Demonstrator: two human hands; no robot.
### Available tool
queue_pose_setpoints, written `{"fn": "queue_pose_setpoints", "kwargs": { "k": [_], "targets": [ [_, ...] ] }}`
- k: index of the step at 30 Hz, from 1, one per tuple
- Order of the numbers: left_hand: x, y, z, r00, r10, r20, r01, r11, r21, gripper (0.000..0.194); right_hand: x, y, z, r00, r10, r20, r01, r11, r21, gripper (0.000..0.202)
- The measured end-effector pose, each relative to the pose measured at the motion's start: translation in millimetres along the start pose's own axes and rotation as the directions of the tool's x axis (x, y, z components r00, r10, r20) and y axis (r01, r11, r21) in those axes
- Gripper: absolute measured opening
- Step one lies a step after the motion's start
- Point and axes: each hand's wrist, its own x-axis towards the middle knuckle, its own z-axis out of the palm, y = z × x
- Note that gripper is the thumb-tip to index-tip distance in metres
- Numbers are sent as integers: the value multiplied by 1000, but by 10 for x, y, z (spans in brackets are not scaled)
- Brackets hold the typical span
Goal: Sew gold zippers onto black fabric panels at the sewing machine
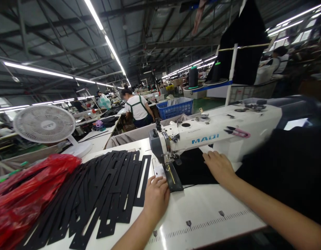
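Strip (178, 184) sits under the machine (185, 133), left hand (157, 195) loosely open beside it, probably steadying it, right hand (219, 167) half-curled by the cloth (195, 170), can't tell if gripping, strip pile (109, 178) left, presumably for easy reach.

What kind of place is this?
It looks like a sewing factory: there is a white sewing machine with black fabric under its arm, big thread spools nearby, and many black strips on the table.
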Motion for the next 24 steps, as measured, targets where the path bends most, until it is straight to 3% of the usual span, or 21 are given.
{"fn": "queue_pose_setpoints", "kwargs": {
  "k": [2,4,5,7,10,13,20,24],
  "targets": [
    [-34,-23,30,998,16,-64,-15,999,28,27,-92,-214,-3,968,-185,-168,196,979,51,28],
    [-44,-52,65,993,102,-59,-101,994,29,28,-224,-485,64,848,-405,-341,468,875,124,34],
    [-40,-66,79,988,150,-44,-149,988,24,28,-288,-614,120,795,-469,-384,557,816,157,33],
    [-18,-92,97,974,226,-30,-225,974,26,27,-386,-812,241,753,-508,-419,621,760,193,31],
    [28,-128,98,954,299,-25,-298,953,46,26,-431,-908,342,751,-510,-419,622,760,189,33],
    [77,-172,90,942,336,-3,-335,941,45,28,-389,-873,313,752,-527,-396,622,766,163,34],
    [209,-334,178,936,346,59,-349,936,39,25,-181,-860,218,767,-532,-359,610,777,152,33],
    [290,-405,241,948,315,47,-317,947,50,22,-39,-875,186,804,-506,-312,580,781,229,33]
  ]
}}
